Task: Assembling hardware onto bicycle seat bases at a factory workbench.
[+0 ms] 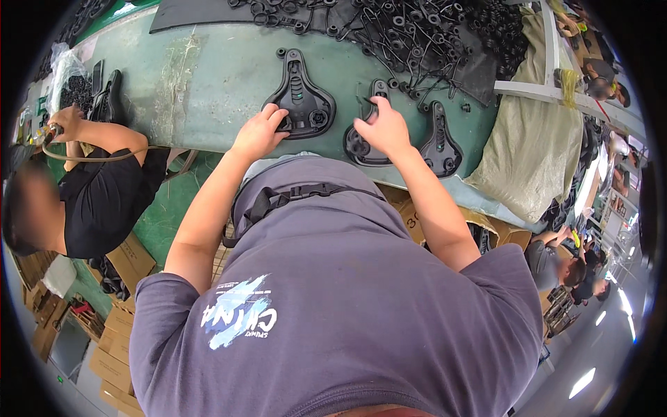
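The green tabletop [208, 83] is the reference surface; all positions below are given relative to it.

1. Along its far edge lies a heap of black wire frames and rings [417, 28], well apart from the near edge, probably stock kept within arm's reach.
2. At its right end hangs a pale sack [535, 153], draped over the side.
3. Beyond its left end sits a co-worker in a black shirt [104, 201].
4. Near its front edge lie three black saddle bases, undersides up, which leaves their ribs and sockets open to work on:
 - left saddle base [302, 101], widest end toward the person;
 - middle saddle base [365, 135];
 - right saddle base [439, 142], untouched.
5. The left hand [258, 133] rests on the near left rim of the left saddle base, fingers spread and pressing, apparently to steady it; it is not clamped around it.
6. The right hand [382, 126] covers the middle saddle base, fingers curled together over its upper part. Whether a small part is pinched in that grip cannot be told.
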`<state>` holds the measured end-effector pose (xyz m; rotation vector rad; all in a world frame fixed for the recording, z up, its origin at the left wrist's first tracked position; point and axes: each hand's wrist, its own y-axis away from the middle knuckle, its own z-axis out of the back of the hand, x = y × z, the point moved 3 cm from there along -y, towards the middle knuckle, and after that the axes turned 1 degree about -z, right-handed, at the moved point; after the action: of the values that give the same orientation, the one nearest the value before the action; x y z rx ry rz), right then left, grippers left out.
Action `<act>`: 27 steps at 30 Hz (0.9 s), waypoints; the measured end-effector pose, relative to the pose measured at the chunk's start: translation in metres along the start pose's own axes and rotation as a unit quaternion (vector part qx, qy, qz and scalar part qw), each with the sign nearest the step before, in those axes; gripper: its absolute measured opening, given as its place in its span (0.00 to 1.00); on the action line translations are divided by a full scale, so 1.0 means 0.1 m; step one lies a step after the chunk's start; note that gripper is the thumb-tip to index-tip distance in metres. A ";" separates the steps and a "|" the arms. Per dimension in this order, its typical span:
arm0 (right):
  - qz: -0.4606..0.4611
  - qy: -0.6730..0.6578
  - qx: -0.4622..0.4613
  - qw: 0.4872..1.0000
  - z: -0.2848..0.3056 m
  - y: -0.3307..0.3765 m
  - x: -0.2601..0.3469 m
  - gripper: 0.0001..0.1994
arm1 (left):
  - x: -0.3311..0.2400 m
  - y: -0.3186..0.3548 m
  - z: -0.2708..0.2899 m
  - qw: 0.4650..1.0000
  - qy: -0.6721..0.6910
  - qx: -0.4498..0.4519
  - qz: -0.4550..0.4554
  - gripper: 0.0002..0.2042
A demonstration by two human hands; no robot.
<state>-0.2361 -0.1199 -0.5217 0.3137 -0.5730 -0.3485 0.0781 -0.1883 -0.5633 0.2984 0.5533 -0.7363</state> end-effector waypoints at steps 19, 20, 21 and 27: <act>0.054 0.044 -0.017 0.997 -0.96 -0.95 1.34 0.31 | 0.23 -0.19 -0.04 0.967 0.220 0.013 0.125 0.26; 0.027 0.030 0.024 0.999 -0.98 -0.96 1.30 0.36 | 0.19 -0.19 -0.03 0.971 0.204 0.013 0.126 0.26; 0.024 0.030 0.023 0.999 -0.95 -0.98 1.26 0.36 | 0.15 -0.19 -0.01 0.974 0.186 0.013 0.126 0.27; 0.141 0.031 -0.050 0.988 -0.93 -0.80 0.99 0.45 | 0.01 -0.48 -0.02 0.936 0.068 -0.262 0.227 0.33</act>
<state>-0.1230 -0.2136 -0.5797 0.1426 -0.5293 -0.0937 0.0444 -0.2216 -0.5683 -0.0270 0.7557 -0.1051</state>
